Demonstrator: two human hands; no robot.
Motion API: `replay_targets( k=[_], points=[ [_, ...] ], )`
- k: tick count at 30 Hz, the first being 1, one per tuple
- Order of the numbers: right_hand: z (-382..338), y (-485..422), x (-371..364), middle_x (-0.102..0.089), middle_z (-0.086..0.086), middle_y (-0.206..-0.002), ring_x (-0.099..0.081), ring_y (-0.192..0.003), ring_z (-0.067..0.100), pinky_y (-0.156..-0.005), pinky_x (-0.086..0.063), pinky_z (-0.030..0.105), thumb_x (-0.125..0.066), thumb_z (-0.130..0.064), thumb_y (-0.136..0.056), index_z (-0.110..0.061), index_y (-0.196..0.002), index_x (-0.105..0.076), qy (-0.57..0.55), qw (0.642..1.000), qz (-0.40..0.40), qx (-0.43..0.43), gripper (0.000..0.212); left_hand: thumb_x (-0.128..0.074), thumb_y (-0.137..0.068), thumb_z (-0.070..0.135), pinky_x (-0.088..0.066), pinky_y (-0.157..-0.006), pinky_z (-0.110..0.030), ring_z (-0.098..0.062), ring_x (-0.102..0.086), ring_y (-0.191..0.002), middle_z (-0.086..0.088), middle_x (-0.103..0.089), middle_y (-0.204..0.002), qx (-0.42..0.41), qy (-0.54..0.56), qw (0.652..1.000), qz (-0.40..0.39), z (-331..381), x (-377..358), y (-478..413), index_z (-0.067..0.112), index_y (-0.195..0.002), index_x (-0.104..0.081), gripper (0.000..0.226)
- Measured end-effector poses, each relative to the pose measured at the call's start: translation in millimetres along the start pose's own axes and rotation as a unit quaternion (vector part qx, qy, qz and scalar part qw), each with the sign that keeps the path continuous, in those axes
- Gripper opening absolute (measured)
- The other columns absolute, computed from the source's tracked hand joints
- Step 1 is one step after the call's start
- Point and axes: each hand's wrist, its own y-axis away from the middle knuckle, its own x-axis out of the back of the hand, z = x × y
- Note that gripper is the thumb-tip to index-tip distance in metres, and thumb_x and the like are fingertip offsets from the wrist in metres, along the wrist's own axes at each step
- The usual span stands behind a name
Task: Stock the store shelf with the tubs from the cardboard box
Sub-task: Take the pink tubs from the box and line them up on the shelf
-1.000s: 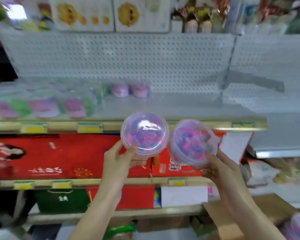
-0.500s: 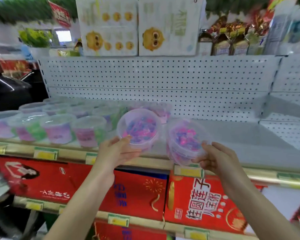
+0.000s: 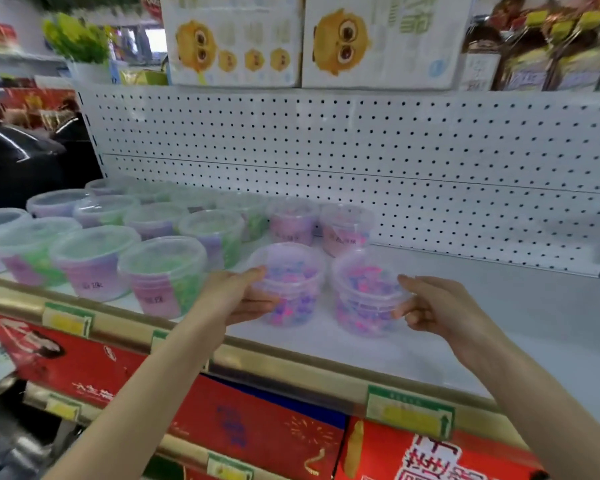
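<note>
Both hands are up at the shelf, each holding one tub. Left hand: thumb over the rim, fingers wrapped round the side of the left tub. Right hand: thumb and forefinger at the rim, remaining fingers curled against the wall of the right tub.

Change from half a second ago: both tubs were held in the air in front of the shelf's front rail, tipped toward the viewer. They are now upright over the white deck, between the two hands, just beside each other. Their bases look to be down on the deck, though I cannot tell for certain. A full second ago they were lower still, lids facing out.

Counts:
- Held tubs: 2, clear, lidded, filled with mixed pink, purple and blue pieces.
- Pink tubs just beyond the hands, near the pegboard: 2.
- Stocked tubs to the left of the left hand: about 13 in three rows, pink-and-green contents. The rear row is too blurred for a firm count.
- Cartoon boxes on the level above the hands: 2.
- Red cartons below the forearms: number unclear.

Deck to the right of the right hand is plain white metal.
</note>
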Motion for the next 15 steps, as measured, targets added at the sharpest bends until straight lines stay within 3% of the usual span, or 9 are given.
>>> replay_targets(
  k=[4,7,9,11,12,15],
  points=[
    [-2.6,-10.4,9.8,-0.069,0.012,-0.059,-0.047,-0.042,0.015,-0.052,-0.045,0.025,-0.054,-0.04,-0.09,-0.015,-0.099,-0.064,0.112,0.993,0.017,0.018,0.029,-0.057,-0.088,0.042,-0.057,-0.054,-0.024,-0.014,-0.064,-0.046,-0.015,-0.071,-0.066,0.002,-0.088,0.996,-0.016,6.7,4.8,-4.7,0.008,-0.094,-0.059,0.034],
    [-11.5,-12.9,21.9,-0.064,0.002,-0.054,-0.052,-0.05,0.015,-0.056,-0.041,0.026,-0.053,-0.048,-0.087,-0.024,-0.09,-0.069,0.304,0.932,0.127,0.152,0.029,-0.056,-0.086,0.047,-0.057,-0.059,-0.027,-0.013,-0.066,-0.05,-0.007,-0.071,-0.059,-0.097,-0.236,0.966,0.043,6.1,16.6,-1.5,0.008,-0.12,-0.057,0.052],
    [-20.4,-6.2,19.8,-0.065,-0.008,-0.067,-0.056,-0.064,0.01,-0.061,-0.041,0.021,-0.056,-0.044,-0.086,-0.03,-0.088,-0.07,0.317,0.904,0.158,0.241,0.019,-0.054,-0.083,0.053,-0.053,-0.067,-0.03,-0.009,-0.065,-0.057,0.004,-0.069,-0.057,-0.227,-0.354,0.898,0.127,8.2,24.1,3.9,0.018,-0.118,-0.062,0.05],
    [-25.6,0.3,6.5,-0.066,-0.017,-0.086,-0.058,-0.076,0.003,-0.068,-0.043,0.014,-0.059,-0.043,-0.082,-0.033,-0.093,-0.071,0.309,0.898,0.108,0.295,0.018,-0.055,-0.08,0.06,-0.049,-0.066,-0.029,-0.003,-0.062,-0.063,0.013,-0.065,-0.06,-0.315,-0.363,0.862,0.164,15.2,22.7,9.8,0.027,-0.101,-0.07,0.043],
    [-25.3,1.5,-1.6,-0.066,-0.019,-0.097,-0.059,-0.084,0.0,-0.076,-0.044,0.013,-0.059,-0.046,-0.08,-0.033,-0.098,-0.07,0.331,0.89,0.074,0.305,0.025,-0.054,-0.077,0.063,-0.047,-0.065,-0.026,0.001,-0.06,-0.066,0.018,-0.064,-0.065,-0.342,-0.357,0.855,0.157,17.9,19.4,9.7,0.029,-0.095,-0.071,0.042],
    [-16.4,-2.1,-23.6,-0.056,-0.018,-0.127,-0.049,-0.118,0.006,-0.099,-0.039,0.032,-0.054,-0.06,-0.076,-0.033,-0.115,-0.064,0.442,0.849,0.011,0.288,0.049,-0.046,-0.069,0.071,-0.043,-0.075,-0.02,0.002,-0.058,-0.087,0.021,-0.063,-0.094,-0.384,-0.413,0.824,0.059,11.0,2.4,-4.6,0.034,-0.093,-0.072,0.051]
  ],
)
